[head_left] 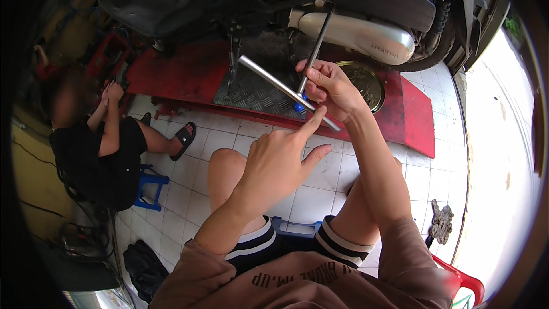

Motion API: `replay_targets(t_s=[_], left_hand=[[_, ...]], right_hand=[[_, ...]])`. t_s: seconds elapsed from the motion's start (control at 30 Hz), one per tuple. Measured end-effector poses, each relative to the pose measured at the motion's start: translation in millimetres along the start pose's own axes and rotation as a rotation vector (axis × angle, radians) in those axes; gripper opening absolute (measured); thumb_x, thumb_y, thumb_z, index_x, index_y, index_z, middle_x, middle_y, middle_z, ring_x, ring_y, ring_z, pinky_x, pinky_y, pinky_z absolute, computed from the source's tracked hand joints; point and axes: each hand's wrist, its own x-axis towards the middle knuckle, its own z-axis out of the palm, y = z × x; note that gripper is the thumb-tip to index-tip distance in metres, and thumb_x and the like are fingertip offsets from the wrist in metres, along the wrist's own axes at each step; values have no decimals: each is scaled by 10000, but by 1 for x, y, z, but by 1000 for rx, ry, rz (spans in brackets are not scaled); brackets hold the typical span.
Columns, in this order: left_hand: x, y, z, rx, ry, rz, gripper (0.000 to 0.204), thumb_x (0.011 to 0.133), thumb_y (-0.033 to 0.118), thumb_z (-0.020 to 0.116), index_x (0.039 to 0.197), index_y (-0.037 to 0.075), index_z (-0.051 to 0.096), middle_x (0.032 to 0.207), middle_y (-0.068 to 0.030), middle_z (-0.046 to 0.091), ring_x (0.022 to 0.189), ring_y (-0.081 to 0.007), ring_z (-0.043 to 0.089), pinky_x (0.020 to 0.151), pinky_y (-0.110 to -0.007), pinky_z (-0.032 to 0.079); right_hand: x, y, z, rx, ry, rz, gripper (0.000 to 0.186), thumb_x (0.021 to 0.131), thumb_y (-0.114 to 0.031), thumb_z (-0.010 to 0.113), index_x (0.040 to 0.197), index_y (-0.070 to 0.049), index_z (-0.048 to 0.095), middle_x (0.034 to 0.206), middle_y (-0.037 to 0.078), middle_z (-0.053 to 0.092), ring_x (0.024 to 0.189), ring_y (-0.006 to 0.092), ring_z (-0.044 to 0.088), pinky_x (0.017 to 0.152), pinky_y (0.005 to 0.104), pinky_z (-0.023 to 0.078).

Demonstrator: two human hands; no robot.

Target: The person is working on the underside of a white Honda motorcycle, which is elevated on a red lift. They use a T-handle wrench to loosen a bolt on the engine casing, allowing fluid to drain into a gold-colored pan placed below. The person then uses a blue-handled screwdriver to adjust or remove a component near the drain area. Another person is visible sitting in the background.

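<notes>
The right hand grips the silver metal T-shaped wrench over the red metal platform's near edge; best guide it lightly (left hand loosely open, index fingertip against it).

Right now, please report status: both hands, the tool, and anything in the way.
Right hand grips T-handle wrench by its shaft. Left hand open, index finger at crossbar. Shaft overlaps silver exhaust cover in view; contact unclear.
</notes>
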Motion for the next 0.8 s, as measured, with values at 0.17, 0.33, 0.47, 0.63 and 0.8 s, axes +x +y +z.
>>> replay_targets(t_s=[0.17, 0.33, 0.47, 0.63, 0.8], left_hand=[[3, 6, -6, -106, 186, -24, 679, 886, 361, 613, 1412, 21, 351, 667, -180, 621, 584, -361, 627, 554, -439, 492], [4, -1, -10, -105, 181, -104, 728, 879, 334, 630, 1461, 73, 278, 635, -170, 586, 636, -315, 631, 552, -390, 473], [3, 4, -10, -128, 112, 51, 678, 858, 250, 661, 1434, 72, 351, 583, -120, 523, 516, -265, 550, 504, -365, 437], [13, 2, -3, -194, 340, -52, 615, 834, 232, 690, 1379, 74, 451, 522, -106, 492, 448, -226, 513, 484, -338, 419], [12, -3, 2, -106, 117, -115, 635, 867, 285, 645, 1379, -1, 403, 652, -156, 597, 579, -318, 601, 552, -395, 471]], right_hand=[[2, -2, -4, -37, -34, -32, 232, 917, -159, 618, 1075, -1, 557, 644, -9, 527, 519, 34, 407, 474, 186, 324], [-2, -1, -1, 46, 26, -47, 245, 919, -154, 613, 1098, 1, 549, 637, -12, 509, 514, 37, 379, 467, 190, 299], [1, -3, 0, 0, 9, -14, 240, 918, -142, 609, 1106, -5, 551, 636, -15, 505, 518, 43, 383, 476, 196, 309], [2, -1, 0, 33, -4, -66, 240, 925, -142, 598, 1111, 2, 547, 634, -13, 503, 518, 44, 380, 487, 196, 311], [1, -4, -2, 40, -9, -74, 254, 924, -166, 606, 1101, 6, 545, 626, -13, 493, 521, 47, 377, 498, 204, 312]])
